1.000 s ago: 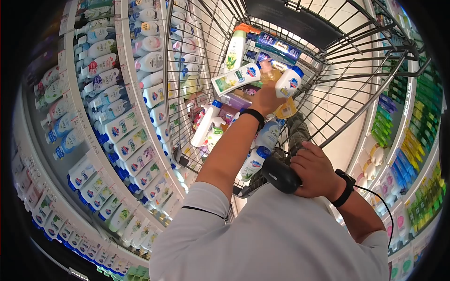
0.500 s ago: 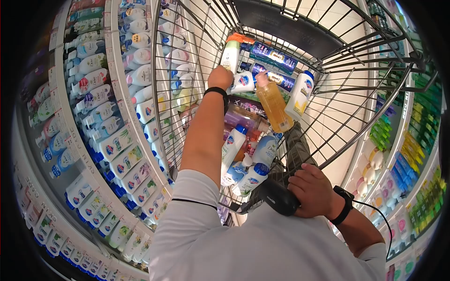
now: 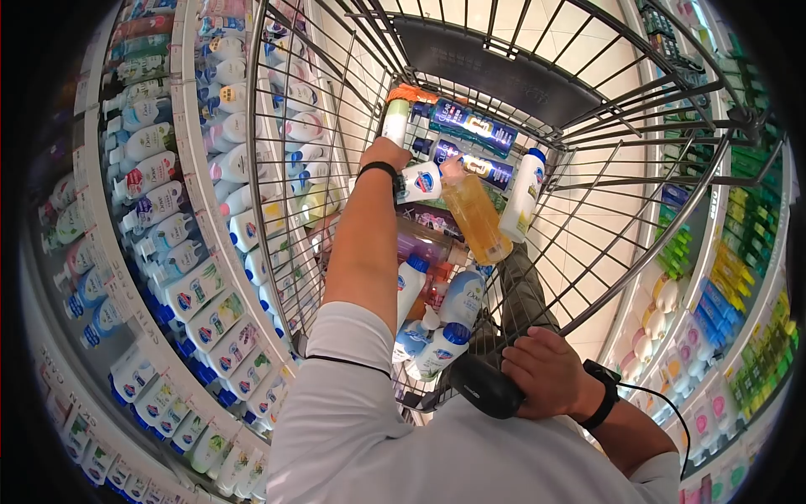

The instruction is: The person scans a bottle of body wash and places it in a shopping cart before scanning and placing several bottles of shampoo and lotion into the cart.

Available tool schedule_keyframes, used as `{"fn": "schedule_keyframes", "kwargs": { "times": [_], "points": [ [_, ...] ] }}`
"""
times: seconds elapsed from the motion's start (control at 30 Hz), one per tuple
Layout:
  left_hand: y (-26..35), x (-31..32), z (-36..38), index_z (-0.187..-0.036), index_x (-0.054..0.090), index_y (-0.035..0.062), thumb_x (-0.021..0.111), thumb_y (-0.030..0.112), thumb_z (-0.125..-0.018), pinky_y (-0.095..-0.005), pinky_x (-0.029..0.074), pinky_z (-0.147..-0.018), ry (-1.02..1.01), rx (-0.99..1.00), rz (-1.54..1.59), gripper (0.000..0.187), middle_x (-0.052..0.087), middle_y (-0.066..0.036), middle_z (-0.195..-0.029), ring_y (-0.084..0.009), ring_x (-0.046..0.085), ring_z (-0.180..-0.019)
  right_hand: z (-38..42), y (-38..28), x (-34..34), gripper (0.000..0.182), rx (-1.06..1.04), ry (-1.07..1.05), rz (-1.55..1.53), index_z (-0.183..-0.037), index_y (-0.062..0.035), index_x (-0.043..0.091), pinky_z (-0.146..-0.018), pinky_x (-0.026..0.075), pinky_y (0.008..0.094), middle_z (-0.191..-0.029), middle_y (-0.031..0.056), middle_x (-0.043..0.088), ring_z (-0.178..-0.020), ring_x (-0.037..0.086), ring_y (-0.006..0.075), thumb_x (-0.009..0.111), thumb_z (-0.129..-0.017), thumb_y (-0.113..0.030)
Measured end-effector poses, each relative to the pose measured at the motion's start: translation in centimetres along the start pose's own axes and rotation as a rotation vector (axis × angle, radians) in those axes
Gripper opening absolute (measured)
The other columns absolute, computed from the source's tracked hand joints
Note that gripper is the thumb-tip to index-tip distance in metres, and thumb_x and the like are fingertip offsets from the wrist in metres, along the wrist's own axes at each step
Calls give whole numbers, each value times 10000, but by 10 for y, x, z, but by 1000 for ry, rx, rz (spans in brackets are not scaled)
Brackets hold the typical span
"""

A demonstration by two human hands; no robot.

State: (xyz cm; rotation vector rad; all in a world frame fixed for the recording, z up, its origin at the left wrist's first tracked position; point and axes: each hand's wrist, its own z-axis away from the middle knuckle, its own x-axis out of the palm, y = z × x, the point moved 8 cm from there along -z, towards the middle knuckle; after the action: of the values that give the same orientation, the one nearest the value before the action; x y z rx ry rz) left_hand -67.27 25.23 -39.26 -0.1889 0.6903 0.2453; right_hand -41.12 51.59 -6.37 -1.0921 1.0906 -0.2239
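Inside the wire cart (image 3: 561, 126), my left hand (image 3: 384, 154) is closed round the lower end of a white and green bottle (image 3: 395, 123), its fingers partly hidden. Right of it lie a white bottle (image 3: 420, 182), an amber bottle (image 3: 478, 217) and an upright-looking white bottle with a blue cap (image 3: 524, 195). Two dark blue bottles (image 3: 473, 126) lie behind them. Nearer my body are several white and blue bottles (image 3: 462, 301). My right hand (image 3: 541, 370) wraps round a rounded black handle part (image 3: 487, 388) at the cart's near side.
Shelves of pump bottles and white bottles (image 3: 191, 292) line the left side. On the right, shelves hold green, yellow and blue packs (image 3: 719, 302). A black panel (image 3: 495, 71) spans the cart's far end. A dark trouser leg (image 3: 522, 286) shows below the cart's wires.
The cart and its contents appear slightly further left in view. My left hand has also shifted left and a little down, still at the white and green bottle. My right hand keeps its hold.
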Motion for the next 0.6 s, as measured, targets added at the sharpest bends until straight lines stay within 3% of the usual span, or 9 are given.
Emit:
{"fn": "schedule_keyframes", "kwargs": {
  "times": [0.17,0.37,0.5,0.6],
  "points": [
    [-5,3,-7,-1186,666,11,740,346,-740,-390,529,-932,73,-22,19,562,693,-199,-1157,-317,679,-1078,-1,-1,0,335,1,30,24,-871,-75,659,-1065,388,381,-937,53,666,-963,630,216,692,-653,-327],
    [-10,-11,5,-977,722,-47,750,306,-708,-420,539,-857,157,181,106,445,702,-266,-980,-393,690,-938,-1,-4,0,358,0,53,46,-868,-78,663,-1062,384,400,-915,50,661,-934,619,223,702,-630,-342],
    [-25,-21,30,-1002,704,-54,790,265,-669,-406,533,-851,120,295,127,470,703,-259,-979,-388,685,-945,1,-7,3,371,-17,48,45,-869,-77,665,-1061,383,404,-903,45,660,-925,619,220,717,-611,-338],
    [-27,-42,67,-1054,661,-56,803,198,-697,-385,523,-857,224,378,230,460,706,-235,-996,-356,686,-948,0,-10,0,383,-19,90,50,-866,-74,669,-1065,379,406,-891,43,660,-929,622,216,733,-587,-329]
  ]
}}
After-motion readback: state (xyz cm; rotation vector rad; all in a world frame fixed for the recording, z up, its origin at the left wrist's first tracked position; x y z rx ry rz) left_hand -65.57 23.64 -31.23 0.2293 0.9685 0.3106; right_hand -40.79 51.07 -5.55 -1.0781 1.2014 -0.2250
